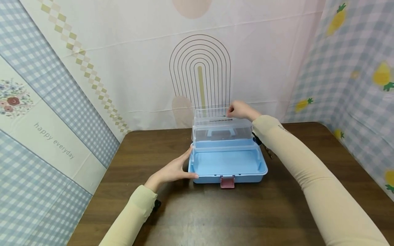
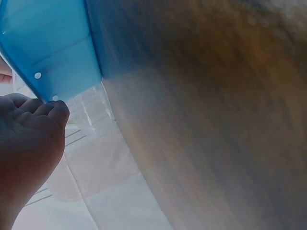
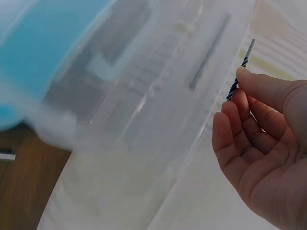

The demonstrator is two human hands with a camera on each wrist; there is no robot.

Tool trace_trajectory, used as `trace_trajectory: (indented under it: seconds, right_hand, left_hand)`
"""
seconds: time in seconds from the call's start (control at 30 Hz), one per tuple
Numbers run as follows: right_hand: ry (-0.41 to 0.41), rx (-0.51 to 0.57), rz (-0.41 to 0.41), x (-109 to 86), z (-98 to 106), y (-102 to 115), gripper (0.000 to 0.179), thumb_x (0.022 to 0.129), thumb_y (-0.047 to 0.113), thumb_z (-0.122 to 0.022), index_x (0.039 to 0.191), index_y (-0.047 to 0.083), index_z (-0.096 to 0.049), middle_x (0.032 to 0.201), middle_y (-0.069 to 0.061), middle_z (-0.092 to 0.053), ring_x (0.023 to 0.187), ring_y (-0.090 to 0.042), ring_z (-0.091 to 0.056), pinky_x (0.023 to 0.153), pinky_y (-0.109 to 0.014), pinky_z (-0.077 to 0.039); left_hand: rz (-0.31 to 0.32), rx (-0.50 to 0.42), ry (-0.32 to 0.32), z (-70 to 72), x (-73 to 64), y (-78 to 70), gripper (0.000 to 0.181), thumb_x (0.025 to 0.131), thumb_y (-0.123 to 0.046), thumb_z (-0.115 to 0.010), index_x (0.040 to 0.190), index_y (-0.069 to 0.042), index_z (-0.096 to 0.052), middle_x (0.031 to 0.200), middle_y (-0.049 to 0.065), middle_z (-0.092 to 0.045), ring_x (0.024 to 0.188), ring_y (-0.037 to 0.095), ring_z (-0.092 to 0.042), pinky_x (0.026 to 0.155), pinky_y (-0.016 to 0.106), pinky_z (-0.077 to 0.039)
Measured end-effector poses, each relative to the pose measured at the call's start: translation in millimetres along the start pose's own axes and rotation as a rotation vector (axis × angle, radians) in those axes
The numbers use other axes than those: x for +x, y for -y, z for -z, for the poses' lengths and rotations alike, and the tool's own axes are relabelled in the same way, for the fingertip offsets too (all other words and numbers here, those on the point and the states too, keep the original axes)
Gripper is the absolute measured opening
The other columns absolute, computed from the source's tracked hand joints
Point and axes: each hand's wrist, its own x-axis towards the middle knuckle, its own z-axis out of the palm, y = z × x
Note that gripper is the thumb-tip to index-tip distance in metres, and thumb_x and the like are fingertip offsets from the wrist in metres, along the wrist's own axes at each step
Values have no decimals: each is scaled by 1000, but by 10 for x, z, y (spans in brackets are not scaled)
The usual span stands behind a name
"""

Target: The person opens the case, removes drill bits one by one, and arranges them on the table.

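My right hand (image 1: 241,110) is raised above the back of a light blue toolbox (image 1: 227,179) with its clear lid tilted back. Between thumb and fingertips it pinches a thin drill bit (image 3: 247,57), dark spiral with a silver shank. A second drill bit (image 3: 210,52) lies in the clear upper tray (image 3: 153,115), just beside that hand. At the toolbox's left side rests my left hand (image 1: 172,170), its fingers extended along the wall and the thumb at the front corner. The left wrist view shows that hand (image 2: 33,129) touching the blue wall.
A pink latch (image 1: 227,182) hangs at the toolbox's front. On the brown wooden table (image 1: 147,147), a dark gold twisted piece (image 1: 268,152) lies right of the toolbox, partly hidden by my right sleeve. A patterned cloth (image 1: 138,68) hangs behind the table.
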Motion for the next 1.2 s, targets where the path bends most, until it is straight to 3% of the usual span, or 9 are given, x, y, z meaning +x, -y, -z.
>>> trace_trajectory:
  seconds: [0.23,0.57,0.77,1.07,1.2]
  right_hand:
    - [-36,-13,-55,-169,186,-195,17,98,7,-63,98,-8,-71,98,-22,-70,80,-28,-60,79,-46,-49]
    - [-120,-26,-71,-448,417,-512,17,95,5,-64,89,-9,-71,83,-19,-69,68,-22,-52,66,-36,-43]
    - [-125,-48,-153,-685,603,-711,22,98,10,-62,98,-10,-70,95,-23,-69,80,-30,-56,74,-44,-45]
    - [-181,-95,-238,-1062,908,-962,28,98,13,-61,104,-12,-71,104,-29,-68,84,-35,-59,68,-39,-43]
    - [-197,-107,-243,-1217,1021,-1093,27,98,12,-61,105,-11,-72,110,-32,-67,77,-31,-58,66,-38,-43]
  left_hand:
    - [6,-5,3,6,-20,-14,118,81,-63,-76,162,-33,5,166,-16,4,151,12,-11,119,44,-23]
    - [12,0,6,7,-28,-12,117,81,-62,-76,162,-34,4,165,-17,4,151,11,-12,119,45,-24]
    - [3,-7,12,4,-19,-33,118,81,-62,-77,162,-33,4,165,-17,4,151,11,-11,119,45,-24]
    - [-1,-9,14,12,-5,-23,118,81,-62,-76,162,-35,5,165,-19,5,151,10,-11,119,45,-24]
    - [-2,-9,12,14,-10,-26,117,81,-62,-76,161,-36,5,165,-18,5,151,12,-11,119,46,-24]
